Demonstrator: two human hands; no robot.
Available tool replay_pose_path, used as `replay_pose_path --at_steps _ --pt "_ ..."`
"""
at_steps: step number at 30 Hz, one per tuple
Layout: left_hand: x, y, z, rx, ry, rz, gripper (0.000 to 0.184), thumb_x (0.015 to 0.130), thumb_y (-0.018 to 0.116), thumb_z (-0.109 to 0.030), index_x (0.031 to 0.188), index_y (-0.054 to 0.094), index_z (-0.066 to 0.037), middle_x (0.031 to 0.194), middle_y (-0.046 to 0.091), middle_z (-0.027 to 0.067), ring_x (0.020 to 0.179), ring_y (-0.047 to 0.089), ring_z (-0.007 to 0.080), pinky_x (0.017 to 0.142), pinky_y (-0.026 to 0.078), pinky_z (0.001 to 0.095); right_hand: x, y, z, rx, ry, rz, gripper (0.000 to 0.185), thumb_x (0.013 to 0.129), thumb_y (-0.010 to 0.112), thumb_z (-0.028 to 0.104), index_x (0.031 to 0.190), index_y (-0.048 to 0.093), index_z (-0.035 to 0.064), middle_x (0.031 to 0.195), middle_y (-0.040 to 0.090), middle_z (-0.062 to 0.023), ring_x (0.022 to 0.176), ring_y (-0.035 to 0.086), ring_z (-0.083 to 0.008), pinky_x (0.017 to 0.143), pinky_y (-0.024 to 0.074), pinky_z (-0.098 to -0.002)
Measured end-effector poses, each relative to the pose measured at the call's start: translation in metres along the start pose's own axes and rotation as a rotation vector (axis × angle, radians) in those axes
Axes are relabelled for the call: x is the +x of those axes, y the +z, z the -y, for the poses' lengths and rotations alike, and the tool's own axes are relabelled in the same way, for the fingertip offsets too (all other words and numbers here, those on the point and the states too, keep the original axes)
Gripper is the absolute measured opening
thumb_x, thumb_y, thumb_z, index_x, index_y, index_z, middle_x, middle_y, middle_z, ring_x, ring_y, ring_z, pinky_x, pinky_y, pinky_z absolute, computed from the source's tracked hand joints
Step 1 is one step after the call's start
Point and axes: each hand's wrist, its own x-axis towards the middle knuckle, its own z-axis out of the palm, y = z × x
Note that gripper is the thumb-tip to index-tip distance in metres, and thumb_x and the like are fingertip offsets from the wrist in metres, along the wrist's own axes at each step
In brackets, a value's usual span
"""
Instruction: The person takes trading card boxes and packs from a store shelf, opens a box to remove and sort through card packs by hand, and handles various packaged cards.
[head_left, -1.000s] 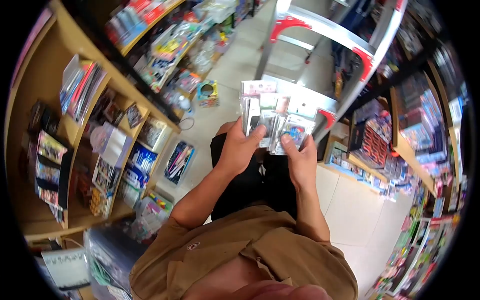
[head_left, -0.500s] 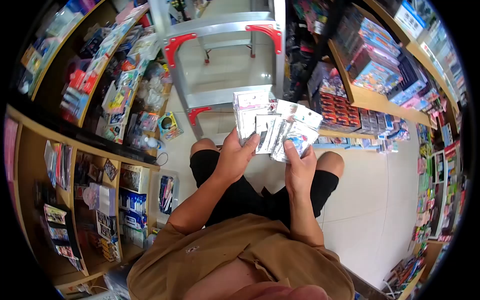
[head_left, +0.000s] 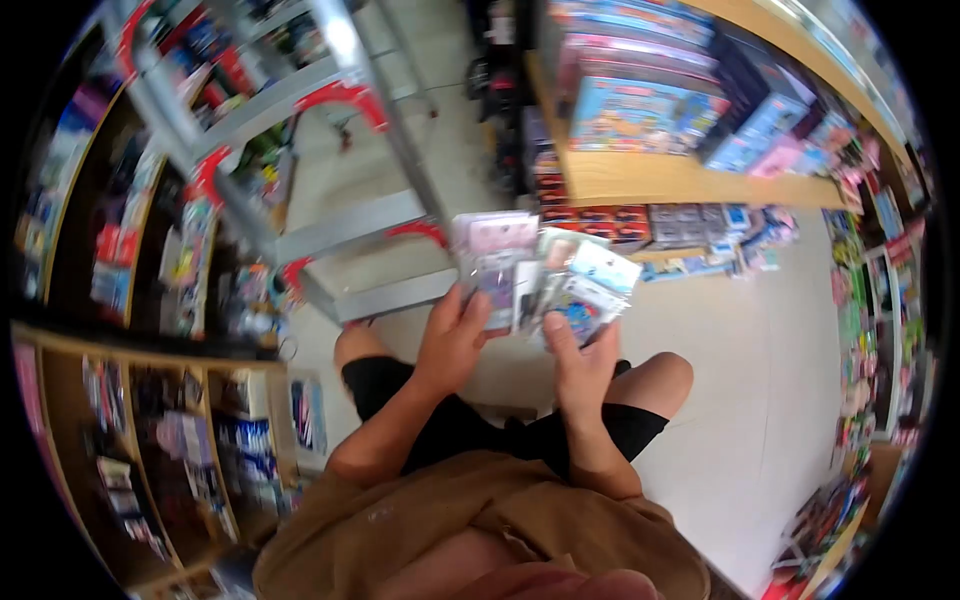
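Note:
My left hand [head_left: 455, 335] is closed on a stack of flat clear plastic packets [head_left: 497, 255], its thumb pressed on their front. In my right hand [head_left: 582, 355] is a fanned bunch of similar packets [head_left: 592, 285]; the front one shows a blue printed picture, and my thumb lies over its lower part. The two bunches are side by side and meet in the middle, held above my lap. Blur hides the print on the packets.
An aluminium stepladder [head_left: 350, 225] with red brackets stands ahead on the left. A wooden shelf [head_left: 660, 180] with boxed goods [head_left: 640, 115] juts out ahead right. Wooden cubbies [head_left: 185, 360] line the left, and hanging goods [head_left: 855, 330] the right. Pale tiles [head_left: 730, 350] cover the floor.
The view has swung to the right, so the ladder appears farther left and tilted. Both hands keep their packets, which now sit slightly lower in view.

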Motion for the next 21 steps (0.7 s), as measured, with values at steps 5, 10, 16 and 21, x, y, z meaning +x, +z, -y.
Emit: replay_pose_path --at_steps 5,10,16,21 --pt "0.01 0.042 0.037 0.152 0.069 0.026 0.035 0.11 0.054 -0.022 0.14 0.051 -0.004 0.122 0.066 0.0063 0.107 0.066 0.0143 0.092 0.056 0.0325 0.027 -0.054 0.005 -0.14 0.046 0.199 0.051 0.095 0.078 0.016 0.136 0.052 -0.0011 0.118 0.069 -0.0106 0.106 0.064 -0.0161 0.094 0.0531 -0.034" --pt "0.009 0.11 0.084 -0.087 0.041 0.088 0.034 0.115 0.044 -0.022 0.143 0.047 -0.004 0.133 0.061 0.009 0.121 0.061 0.0191 0.105 0.049 0.0361 0.052 -0.116 0.026 0.048 0.096 0.406 0.057 0.097 0.076 0.019 0.143 0.047 0.0006 0.126 0.066 -0.0114 0.115 0.061 -0.0171 0.1 0.0504 -0.0349" --pt "-0.011 0.179 0.154 0.026 0.115 0.345 0.057 0.114 0.042 -0.043 0.16 0.03 -0.011 0.149 0.05 0.0091 0.137 0.051 0.027 0.117 0.039 0.0463 0.054 -0.202 0.062 -0.01 0.018 0.413 0.058 0.099 0.073 0.022 0.145 0.044 0.0 0.133 0.063 -0.014 0.121 0.06 -0.0206 0.104 0.0475 -0.0359" --pt "-0.048 0.24 0.159 0.226 0.097 0.384 0.065 0.111 0.054 -0.032 0.161 0.025 -0.004 0.149 0.05 0.0059 0.133 0.049 0.0147 0.107 0.046 0.0332 0.037 -0.262 0.087 -0.237 -0.02 0.436 0.058 0.102 0.067 0.023 0.148 0.041 -0.0009 0.133 0.062 -0.0172 0.123 0.06 -0.0262 0.106 0.0463 -0.0373"
